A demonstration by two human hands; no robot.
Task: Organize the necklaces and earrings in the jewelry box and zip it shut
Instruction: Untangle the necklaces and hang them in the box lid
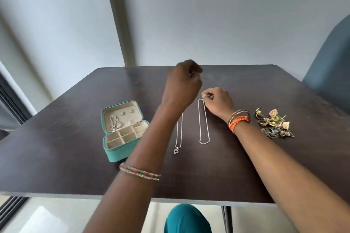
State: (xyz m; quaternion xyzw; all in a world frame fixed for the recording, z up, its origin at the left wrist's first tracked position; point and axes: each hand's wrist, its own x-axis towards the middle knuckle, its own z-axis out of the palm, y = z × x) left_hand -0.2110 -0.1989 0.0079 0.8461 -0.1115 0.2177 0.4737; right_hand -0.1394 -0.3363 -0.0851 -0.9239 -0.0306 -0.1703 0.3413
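Early stage of the task. The small teal zip-around jewelry box (121, 138) stands open at the left of the dark brown wooden tabletop (56, 147), its lid propped up; at least one silvery chain (113, 123) already hangs inside the cream lid, while the divided tray compartments below look unfilled, though the view into them is shallow. Two necklaces remain outside. The right hand (217, 100) pinches the top end of the thin plain silver chain necklace (203, 121), which lies stretched toward the viewer on the tabletop between the two forearms. The left hand (181, 81) is raised with its fingers curled; its grip appears to hold the upper end of the thin silver necklace with a small pendant (178, 138), but the wrist hides the contact, so this cannot be confirmed. The heap of gold-toned and dark metal earrings (272, 123) lies untouched at the right, well apart from the box. Both necklaces, all the earrings, and the zip are left. The left forearm crosses between the necklaces and the box; a blue-grey chair back (329, 62) stands beyond the far right corner.
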